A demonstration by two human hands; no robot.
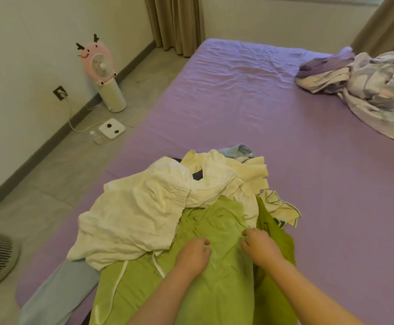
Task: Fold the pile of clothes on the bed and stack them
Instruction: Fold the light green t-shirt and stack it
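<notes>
Both grips, left hand (192,254) and right hand (260,246), pinch green garment (214,231) beneath them, freeing it from white clothes (139,212) beyond.

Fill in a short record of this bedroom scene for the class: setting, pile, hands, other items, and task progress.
setting: bed with a purple sheet
pile: green garment at the front, white garment to its left, unfolded
left hand: gripping the green garment
right hand: pinching the green garment
other items: crumpled bedding at the far right; pink fan on the floor
task progress: no folded stack visible
</notes>
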